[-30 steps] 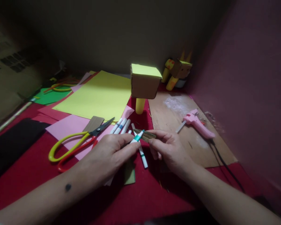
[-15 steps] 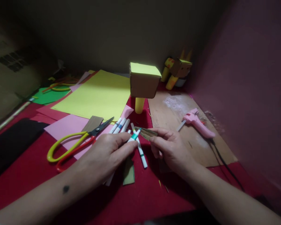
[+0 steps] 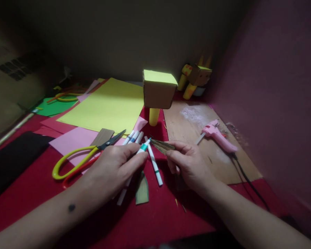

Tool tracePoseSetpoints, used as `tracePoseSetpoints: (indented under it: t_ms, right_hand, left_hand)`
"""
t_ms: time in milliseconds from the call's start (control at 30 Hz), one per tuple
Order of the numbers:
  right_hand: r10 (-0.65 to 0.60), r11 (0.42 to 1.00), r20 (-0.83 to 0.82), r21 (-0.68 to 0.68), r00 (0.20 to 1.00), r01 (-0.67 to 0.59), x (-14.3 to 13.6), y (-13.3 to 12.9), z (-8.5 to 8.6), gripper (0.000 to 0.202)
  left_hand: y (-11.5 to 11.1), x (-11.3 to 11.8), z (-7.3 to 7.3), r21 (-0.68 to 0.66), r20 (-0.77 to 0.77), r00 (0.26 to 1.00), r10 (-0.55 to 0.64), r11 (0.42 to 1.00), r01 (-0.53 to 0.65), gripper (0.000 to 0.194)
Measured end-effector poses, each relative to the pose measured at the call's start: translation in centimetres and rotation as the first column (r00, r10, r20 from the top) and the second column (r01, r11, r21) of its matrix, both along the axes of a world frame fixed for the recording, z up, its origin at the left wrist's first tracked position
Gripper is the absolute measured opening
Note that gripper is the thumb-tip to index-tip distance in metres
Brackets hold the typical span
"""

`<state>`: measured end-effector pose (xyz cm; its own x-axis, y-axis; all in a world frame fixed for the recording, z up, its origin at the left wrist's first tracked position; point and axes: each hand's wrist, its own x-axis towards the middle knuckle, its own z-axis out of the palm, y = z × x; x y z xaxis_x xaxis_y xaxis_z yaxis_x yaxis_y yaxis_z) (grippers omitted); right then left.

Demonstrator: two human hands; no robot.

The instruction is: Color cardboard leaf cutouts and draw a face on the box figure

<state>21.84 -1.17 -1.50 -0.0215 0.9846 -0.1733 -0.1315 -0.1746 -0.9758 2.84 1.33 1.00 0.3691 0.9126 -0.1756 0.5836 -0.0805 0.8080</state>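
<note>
Between the thumb and fingers of my left hand point(image 3: 121, 162) is a white marker point(image 3: 144, 147) with a green band, its green tip pointing up and right. My right hand point(image 3: 188, 159) pinches a small cardboard piece point(image 3: 162, 146), and the marker's tip is at its left end. Whether the two touch is hard to tell. A white marker or cap with a green ring point(image 3: 155, 166) lies on the red cloth between my hands. Below it is a small pointed piece of card point(image 3: 142, 190) with a green edge. Several white markers point(image 3: 134, 136) lie partly behind my left hand.
Yellow-and-red scissors point(image 3: 79, 162) lie left on pink paper, beside yellow sheets point(image 3: 106, 107). A cardboard box on a yellow tube point(image 3: 160, 90) stands ahead. On a board point(image 3: 181, 121) at right rests a pink glue gun point(image 3: 219, 136) with its cord. A cardboard animal point(image 3: 197, 77) stands behind.
My left hand has drawn slightly left and down with the marker, so its tip is now at the cardboard piece's left end. The right hand has barely moved.
</note>
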Motion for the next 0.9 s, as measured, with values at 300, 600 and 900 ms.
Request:
tracePoseSetpoints:
  t_ms: [300, 600, 900]
  right_hand:
    - [-0.006, 1.000, -0.079, -0.008, 0.997, 0.005, 0.1, 0.1, -0.3, 0.022]
    - [0.114, 0.984, -0.243, -0.109, 0.963, -0.144, 0.2, -0.1, -0.8, 0.015]
    - [0.250, 0.957, -0.200, -0.096, 0.947, -0.273, 0.0, -0.4, -0.8, 0.015]
  left_hand:
    - [0.5, -0.5, -0.7, 0.009, 0.117, 0.990, 0.074, 0.997, -0.075, 0.038]
    - [0.9, -0.3, -0.5, -0.397, 0.386, 0.879, 0.278, 0.911, -0.113, 0.035]
    - [1.4, 0.4, -0.9, -0.418, 0.521, 0.834, 0.181, 0.906, 0.065, 0.017]
